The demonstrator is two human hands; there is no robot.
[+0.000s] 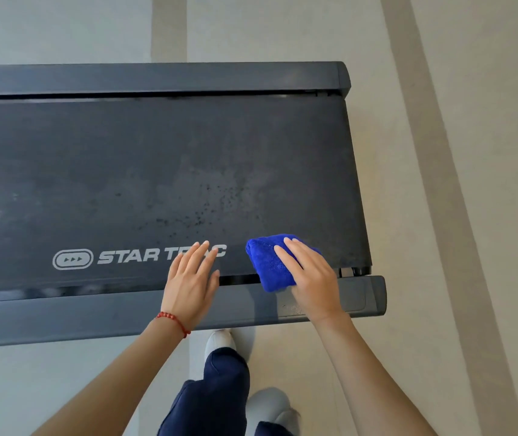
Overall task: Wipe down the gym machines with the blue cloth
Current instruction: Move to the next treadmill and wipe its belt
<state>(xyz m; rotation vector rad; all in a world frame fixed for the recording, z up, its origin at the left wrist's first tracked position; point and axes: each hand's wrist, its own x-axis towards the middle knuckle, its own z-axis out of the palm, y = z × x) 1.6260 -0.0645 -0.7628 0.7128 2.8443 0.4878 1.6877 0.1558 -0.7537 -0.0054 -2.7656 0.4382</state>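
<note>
left hand (190, 278) flat, fingers straight, right hand (309, 275) pressing down, fingers extended

The right hand (312, 278) presses a folded blue cloth (268, 265) on the treadmill belt (157, 171); left hand (190, 278) rests flat beside it.

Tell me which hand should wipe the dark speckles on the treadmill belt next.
The right hand. It already presses the blue cloth flat on the treadmill belt, just below the dark speckles. The left hand lies bare and flat over the STAR TRAC lettering, holding nothing.
</note>
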